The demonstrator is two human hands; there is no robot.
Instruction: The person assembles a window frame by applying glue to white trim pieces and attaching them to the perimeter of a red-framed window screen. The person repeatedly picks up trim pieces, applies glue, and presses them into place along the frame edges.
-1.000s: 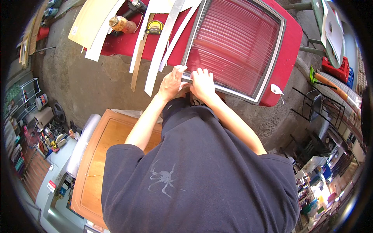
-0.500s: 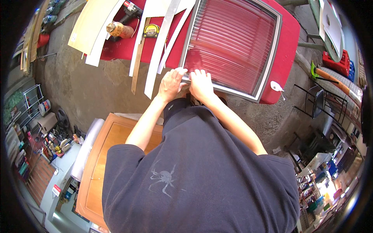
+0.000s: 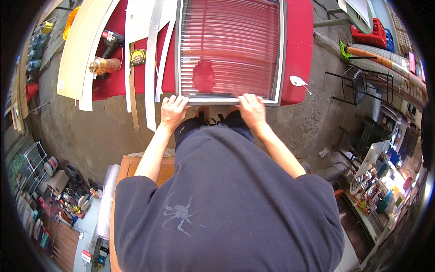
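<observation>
A rectangular glass panel in a grey-and-white frame lies on a red-covered table, its near edge at the table's front. Striped reflections cross the glass. My left hand grips the frame at its near left corner, fingers curled over the top. Farther right along that same edge, my right hand is closed round the frame in a similar way. The undersides of both grips are hidden. Left of the panel are a long metal strip, a yellow-and-black tape measure and a narrow brown strip.
A power drill, a bottle and pale curved sheets occupy the table's left side. A small white oval piece with a string sits by the right edge. Behind me stands a brown wooden panel; a black metal frame is at right.
My hands, close together before, are now spread apart along the frame's near edge, the left at the corner and the right farther right. The whole view has shifted and turned slightly.
</observation>
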